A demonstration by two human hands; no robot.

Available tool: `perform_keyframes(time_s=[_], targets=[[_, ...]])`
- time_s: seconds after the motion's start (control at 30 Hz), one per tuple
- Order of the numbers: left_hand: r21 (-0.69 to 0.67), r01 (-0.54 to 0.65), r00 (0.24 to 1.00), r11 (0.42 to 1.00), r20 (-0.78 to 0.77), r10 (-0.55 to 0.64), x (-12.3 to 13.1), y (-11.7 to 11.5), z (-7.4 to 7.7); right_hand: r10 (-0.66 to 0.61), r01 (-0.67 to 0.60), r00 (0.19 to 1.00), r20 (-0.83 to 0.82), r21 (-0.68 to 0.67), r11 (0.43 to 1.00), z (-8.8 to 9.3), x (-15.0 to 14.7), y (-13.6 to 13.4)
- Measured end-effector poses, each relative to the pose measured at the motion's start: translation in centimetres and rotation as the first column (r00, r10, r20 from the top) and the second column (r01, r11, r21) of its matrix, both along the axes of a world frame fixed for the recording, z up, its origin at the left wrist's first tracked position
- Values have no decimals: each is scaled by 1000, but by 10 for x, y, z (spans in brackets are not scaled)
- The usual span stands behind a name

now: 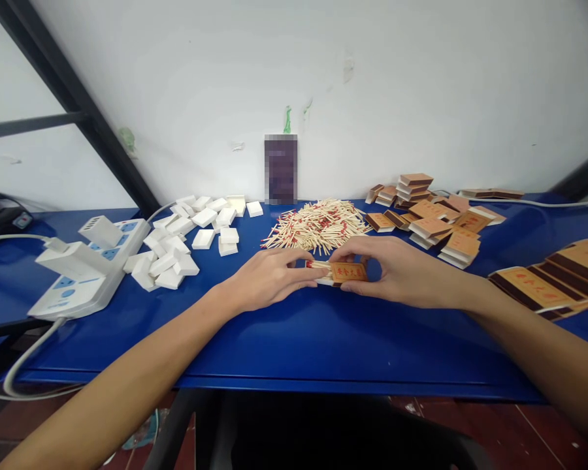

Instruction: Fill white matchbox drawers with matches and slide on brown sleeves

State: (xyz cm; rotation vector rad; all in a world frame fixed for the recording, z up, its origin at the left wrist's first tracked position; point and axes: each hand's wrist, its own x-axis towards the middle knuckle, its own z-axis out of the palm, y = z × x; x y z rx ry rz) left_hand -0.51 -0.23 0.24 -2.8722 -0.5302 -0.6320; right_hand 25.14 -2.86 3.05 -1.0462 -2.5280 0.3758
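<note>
As left hand (269, 277) and right hand (396, 271) pinch it, matchbox (347, 271) lies between them

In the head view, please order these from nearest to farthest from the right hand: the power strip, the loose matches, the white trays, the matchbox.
1. matchbox, held by the right hand
2. loose matches, just behind
3. white trays, to the left
4. power strip, far left

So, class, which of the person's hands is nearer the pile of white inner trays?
Left. The left hand lies just right of the white trays; the right hand is farther right, beyond the matchbox.
</note>
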Motion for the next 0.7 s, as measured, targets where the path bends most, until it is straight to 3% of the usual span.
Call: perform_keyframes(time_s=[0.13, 0.43, 0.53, 0.7], targets=[[-42, 10, 1000, 999, 22, -9, 2, -1, -1, 5, -3, 999, -35, 42, 999, -4, -3, -1], [-337, 75, 961, 939, 275, 22, 5, -1, -11, 46, -35, 991, -127, 85, 996, -12, -12, -3], [-472, 25, 948, 881, 290, 129, 8, -1, -10, 43, -23, 988, -145, 137, 990, -16, -12, -2], [-677, -60, 918, 733, 251, 308, 13, -3, -5, 58, -27, 987, -151, 196, 980, -18, -9, 0]])
